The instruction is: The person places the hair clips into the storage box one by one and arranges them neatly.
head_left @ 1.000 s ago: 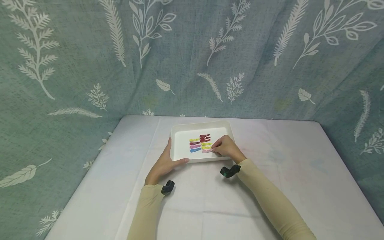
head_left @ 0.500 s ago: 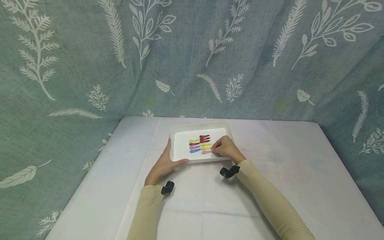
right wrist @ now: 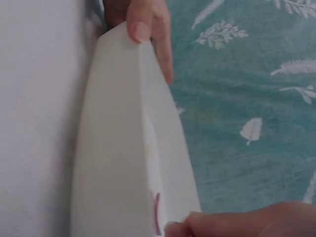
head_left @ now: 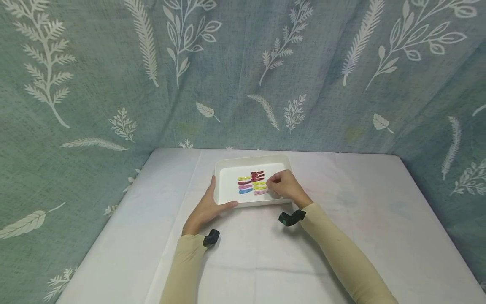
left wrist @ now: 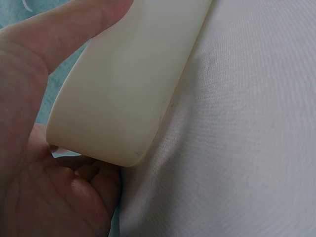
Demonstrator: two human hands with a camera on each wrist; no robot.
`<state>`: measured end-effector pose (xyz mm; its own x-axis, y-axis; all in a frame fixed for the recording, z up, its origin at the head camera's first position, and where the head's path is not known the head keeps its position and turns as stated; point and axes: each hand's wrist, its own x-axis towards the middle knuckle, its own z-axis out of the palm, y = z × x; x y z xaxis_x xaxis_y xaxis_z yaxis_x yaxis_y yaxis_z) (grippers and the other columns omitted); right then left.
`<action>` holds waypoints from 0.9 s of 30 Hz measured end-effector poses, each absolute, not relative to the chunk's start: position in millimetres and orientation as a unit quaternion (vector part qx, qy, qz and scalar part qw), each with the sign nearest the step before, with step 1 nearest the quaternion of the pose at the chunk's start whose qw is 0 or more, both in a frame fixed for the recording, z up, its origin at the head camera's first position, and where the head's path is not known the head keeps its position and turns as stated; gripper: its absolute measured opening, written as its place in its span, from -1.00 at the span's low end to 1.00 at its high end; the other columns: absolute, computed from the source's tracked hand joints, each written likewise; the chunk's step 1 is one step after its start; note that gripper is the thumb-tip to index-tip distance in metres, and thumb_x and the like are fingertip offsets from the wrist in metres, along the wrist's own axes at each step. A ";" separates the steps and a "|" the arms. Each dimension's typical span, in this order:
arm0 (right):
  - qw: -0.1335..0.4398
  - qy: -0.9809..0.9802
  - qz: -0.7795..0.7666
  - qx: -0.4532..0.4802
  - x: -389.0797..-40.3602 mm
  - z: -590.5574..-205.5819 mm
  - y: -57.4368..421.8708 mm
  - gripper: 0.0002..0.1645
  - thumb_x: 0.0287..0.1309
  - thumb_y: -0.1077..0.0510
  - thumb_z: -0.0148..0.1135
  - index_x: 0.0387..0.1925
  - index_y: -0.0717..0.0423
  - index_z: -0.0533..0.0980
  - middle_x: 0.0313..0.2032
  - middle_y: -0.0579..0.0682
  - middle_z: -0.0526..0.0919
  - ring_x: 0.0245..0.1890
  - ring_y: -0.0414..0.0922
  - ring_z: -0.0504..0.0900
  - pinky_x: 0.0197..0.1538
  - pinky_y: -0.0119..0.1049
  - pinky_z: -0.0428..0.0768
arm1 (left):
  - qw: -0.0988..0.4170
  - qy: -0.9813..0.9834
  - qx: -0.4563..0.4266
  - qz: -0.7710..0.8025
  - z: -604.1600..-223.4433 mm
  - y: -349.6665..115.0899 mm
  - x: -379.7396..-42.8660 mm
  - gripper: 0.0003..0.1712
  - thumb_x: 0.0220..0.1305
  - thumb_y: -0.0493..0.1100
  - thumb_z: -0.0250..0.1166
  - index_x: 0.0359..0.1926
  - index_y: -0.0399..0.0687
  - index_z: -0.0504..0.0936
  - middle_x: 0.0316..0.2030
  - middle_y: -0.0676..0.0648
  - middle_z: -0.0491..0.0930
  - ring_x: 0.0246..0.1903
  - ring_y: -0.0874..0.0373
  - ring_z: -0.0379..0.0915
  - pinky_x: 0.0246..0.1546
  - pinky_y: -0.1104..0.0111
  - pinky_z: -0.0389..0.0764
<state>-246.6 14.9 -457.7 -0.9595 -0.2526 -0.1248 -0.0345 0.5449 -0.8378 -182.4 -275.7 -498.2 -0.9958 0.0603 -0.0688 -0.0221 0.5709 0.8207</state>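
Observation:
A shallow white tray lies on the table, with snap hair clips in two columns inside it. In the left column are a yellow clip, a dark red one, a mauve one and a blue clip. The right column has dark red clips, yellow clips and a pink clip nearest me. My left hand grips the tray's near left corner, thumb on the front rim. My right hand is bent over the tray, fingertips beside the yellow clips; whether they pinch one is hidden.
A white cloth covers the table under the tray. Green-blue leaf-patterned fabric hangs behind and at both sides. Black wrist cameras sit on both forearms, close above the cloth.
My right fingertips have come off the pink clip and shifted slightly up, beside the yellow clips. My left hand keeps its grip on the tray.

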 end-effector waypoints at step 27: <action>-0.153 0.848 -0.494 -0.113 -198.1 -395.6 89.4 -0.61 0.46 -0.03 0.24 0.03 0.19 0.69 -0.07 0.18 0.78 -0.08 0.09 0.71 -0.02 -0.07 0.63 | 0.053 0.901 -0.019 0.429 -486.1 -277.3 -182.1 0.39 0.27 0.50 0.25 0.67 0.02 -0.43 0.69 -0.15 -0.32 0.68 -0.14 -0.37 0.63 -0.16 -0.13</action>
